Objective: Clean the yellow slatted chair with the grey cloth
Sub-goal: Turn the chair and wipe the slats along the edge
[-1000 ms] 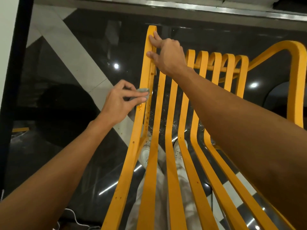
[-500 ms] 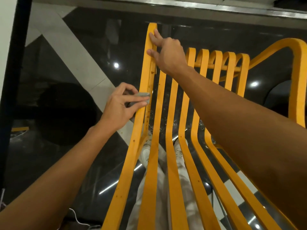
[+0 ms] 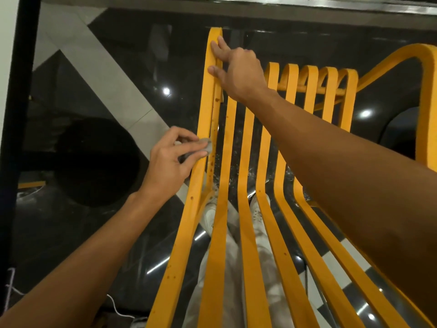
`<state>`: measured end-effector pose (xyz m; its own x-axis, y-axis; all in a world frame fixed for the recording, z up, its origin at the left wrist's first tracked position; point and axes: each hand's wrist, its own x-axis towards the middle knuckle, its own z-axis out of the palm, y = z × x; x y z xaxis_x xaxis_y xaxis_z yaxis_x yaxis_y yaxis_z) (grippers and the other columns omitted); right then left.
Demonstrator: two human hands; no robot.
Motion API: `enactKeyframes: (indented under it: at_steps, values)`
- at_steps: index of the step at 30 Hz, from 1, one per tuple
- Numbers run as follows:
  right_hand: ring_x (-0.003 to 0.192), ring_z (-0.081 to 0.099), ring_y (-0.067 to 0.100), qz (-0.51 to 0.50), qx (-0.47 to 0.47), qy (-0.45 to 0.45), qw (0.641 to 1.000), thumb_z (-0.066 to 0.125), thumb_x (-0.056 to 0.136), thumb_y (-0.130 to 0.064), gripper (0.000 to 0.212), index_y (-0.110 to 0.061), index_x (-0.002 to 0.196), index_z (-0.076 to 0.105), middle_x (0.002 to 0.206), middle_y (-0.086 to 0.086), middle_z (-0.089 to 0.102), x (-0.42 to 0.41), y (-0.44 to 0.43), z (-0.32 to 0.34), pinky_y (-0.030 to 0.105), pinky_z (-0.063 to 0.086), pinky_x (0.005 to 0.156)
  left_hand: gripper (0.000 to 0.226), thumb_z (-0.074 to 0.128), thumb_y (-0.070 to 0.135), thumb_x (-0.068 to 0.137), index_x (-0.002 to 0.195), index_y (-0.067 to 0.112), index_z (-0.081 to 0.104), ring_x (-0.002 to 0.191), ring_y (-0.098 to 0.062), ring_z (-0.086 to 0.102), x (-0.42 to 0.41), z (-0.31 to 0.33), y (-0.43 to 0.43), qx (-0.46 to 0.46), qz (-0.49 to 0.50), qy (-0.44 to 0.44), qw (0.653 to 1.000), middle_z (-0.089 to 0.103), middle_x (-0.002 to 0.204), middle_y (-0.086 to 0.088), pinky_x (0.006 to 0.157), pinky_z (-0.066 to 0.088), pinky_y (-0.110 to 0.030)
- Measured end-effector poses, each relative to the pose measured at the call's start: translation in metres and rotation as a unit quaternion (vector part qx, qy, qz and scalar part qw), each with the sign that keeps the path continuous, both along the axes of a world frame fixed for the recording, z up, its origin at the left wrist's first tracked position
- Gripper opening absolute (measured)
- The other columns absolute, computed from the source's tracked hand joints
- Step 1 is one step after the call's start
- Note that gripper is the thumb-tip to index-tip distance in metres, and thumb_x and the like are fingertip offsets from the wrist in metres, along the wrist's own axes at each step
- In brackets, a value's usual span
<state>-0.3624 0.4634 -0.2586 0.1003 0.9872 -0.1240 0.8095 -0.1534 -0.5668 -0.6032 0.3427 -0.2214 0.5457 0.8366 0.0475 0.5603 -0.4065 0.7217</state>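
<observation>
The yellow slatted chair (image 3: 246, 209) fills the middle of the head view, its long slats running from the bottom edge up to curved tips. My left hand (image 3: 170, 162) pinches the small grey cloth (image 3: 207, 146) between thumb and fingers and presses it against the outer left frame rail, about halfway up. My right hand (image 3: 238, 69) grips the top of that same rail, fingers curled round it near its tip. Most of the cloth is hidden inside my left hand.
A yellow armrest loop (image 3: 423, 91) curves at the right. Glossy black floor with a white stripe (image 3: 99, 74) lies beneath. My white trousers and shoes (image 3: 210, 216) show through the slats. A white cable (image 3: 115, 306) lies at the lower left. A dark pillar (image 3: 16, 114) stands left.
My left hand has slid the cloth a little way down the left rail. My right hand has kept its hold at the rail's top.
</observation>
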Motion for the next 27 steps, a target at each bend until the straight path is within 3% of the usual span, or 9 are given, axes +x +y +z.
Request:
enactKeyframes:
  at_steps: [4, 8, 12, 17, 20, 24, 27]
  values:
    - [0.139, 0.055, 0.026, 0.004, -0.001, 0.007, 1.0, 0.061, 0.103, -0.041, 0.062, -0.027, 0.159, 0.04, 0.166, -0.005, 0.038, -0.001, -0.001, 0.003, 0.056, 0.049, 0.11, 0.025, 0.08, 0.019, 0.09, 0.114, 0.014, 0.08, 0.105, -0.021, 0.062, -0.013, 0.006, -0.004, -0.03, -0.035, 0.002, 0.999, 0.062, 0.117, -0.01, 0.09, 0.057, -0.032]
    - [0.139, 0.055, 0.025, -0.001, -0.002, 0.008, 1.0, 0.062, 0.103, -0.04, 0.06, -0.028, 0.158, 0.042, 0.167, -0.008, 0.037, 0.0, -0.001, 0.005, 0.056, 0.049, 0.11, 0.025, 0.081, 0.027, 0.09, 0.113, 0.019, 0.08, 0.103, -0.018, 0.056, 0.009, -0.005, 0.033, -0.046, 0.048, 0.023, 0.998, 0.056, 0.112, -0.007, 0.088, 0.054, -0.03]
    - [0.142, 0.051, 0.027, 0.002, -0.009, -0.018, 1.0, 0.06, 0.104, -0.041, 0.06, -0.03, 0.159, 0.04, 0.166, -0.007, 0.039, 0.0, -0.002, 0.005, 0.056, 0.045, 0.114, 0.024, 0.084, 0.03, 0.087, 0.11, 0.031, 0.078, 0.102, -0.007, 0.054, 0.014, -0.005, 0.034, -0.121, 0.045, 0.018, 0.991, 0.054, 0.109, 0.002, 0.088, 0.05, -0.019]
    - [0.136, 0.057, 0.024, 0.0, -0.011, 0.008, 1.0, 0.061, 0.104, -0.04, 0.061, -0.028, 0.16, 0.039, 0.167, -0.007, 0.037, -0.002, -0.003, 0.008, 0.056, 0.049, 0.111, 0.026, 0.081, 0.03, 0.084, 0.11, 0.03, 0.081, 0.1, -0.014, 0.063, -0.027, 0.017, -0.011, -0.219, 0.006, 0.001, 0.976, 0.063, 0.106, 0.003, 0.081, 0.051, -0.022]
    - [0.139, 0.053, 0.024, -0.005, -0.017, -0.001, 1.0, 0.06, 0.104, -0.041, 0.061, -0.029, 0.16, 0.038, 0.167, -0.007, 0.038, -0.002, -0.003, 0.01, 0.055, 0.047, 0.113, 0.027, 0.082, 0.03, 0.084, 0.111, 0.026, 0.082, 0.104, -0.017, 0.064, -0.024, 0.014, -0.003, -0.215, 0.01, 0.001, 0.976, 0.064, 0.107, 0.001, 0.086, 0.055, -0.031]
    - [0.145, 0.047, 0.026, -0.007, -0.015, -0.011, 1.0, 0.059, 0.105, -0.041, 0.061, -0.029, 0.16, 0.038, 0.167, -0.009, 0.037, -0.004, -0.006, 0.014, 0.053, 0.045, 0.116, 0.025, 0.084, 0.029, 0.086, 0.11, 0.032, 0.079, 0.106, -0.015, 0.06, 0.004, 0.005, 0.023, -0.171, 0.068, 0.003, 0.983, 0.062, 0.11, -0.003, 0.093, 0.052, -0.022]
    - [0.147, 0.045, 0.025, -0.006, -0.01, -0.018, 1.0, 0.059, 0.105, -0.039, 0.06, -0.027, 0.161, 0.037, 0.167, -0.006, 0.037, -0.004, -0.007, 0.016, 0.049, 0.045, 0.116, 0.025, 0.084, 0.032, 0.085, 0.11, 0.034, 0.079, 0.106, -0.014, 0.06, 0.002, 0.009, 0.015, -0.178, 0.051, 0.03, 0.982, 0.061, 0.11, -0.001, 0.094, 0.053, -0.027]
